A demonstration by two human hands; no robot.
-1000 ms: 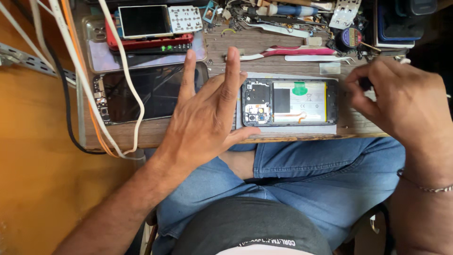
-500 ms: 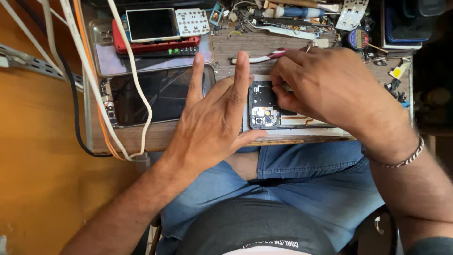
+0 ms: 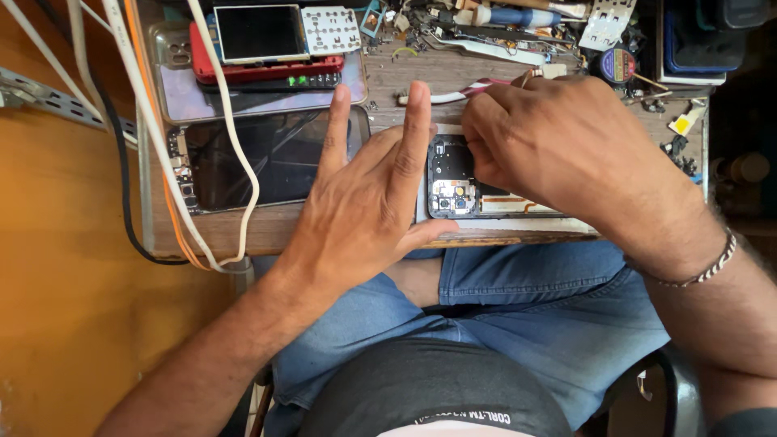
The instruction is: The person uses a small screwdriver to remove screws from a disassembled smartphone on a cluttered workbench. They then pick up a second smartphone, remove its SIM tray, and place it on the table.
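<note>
At the bench [image 3: 388,85] front edge: opened phone [image 3: 457,182] steadied by flat, spread left hand [image 3: 368,206], right hand [image 3: 558,146] fingers pinched inside it, contents hidden; precise, gentle pull required next.

Bare forearms, a thin silver chain bracelet [image 3: 698,271] on the right wrist, blue denim jeans [image 3: 534,311], a dark shirt hem [image 3: 429,388] with white lettering

Left hand [image 3: 368,206] flat, fingers spread, pressed beside the opened phone [image 3: 457,190], right hand [image 3: 554,146] curled over it, fingertips on its interior, dark-screened phone [image 3: 267,158] lay just beyond the left hand.
</note>
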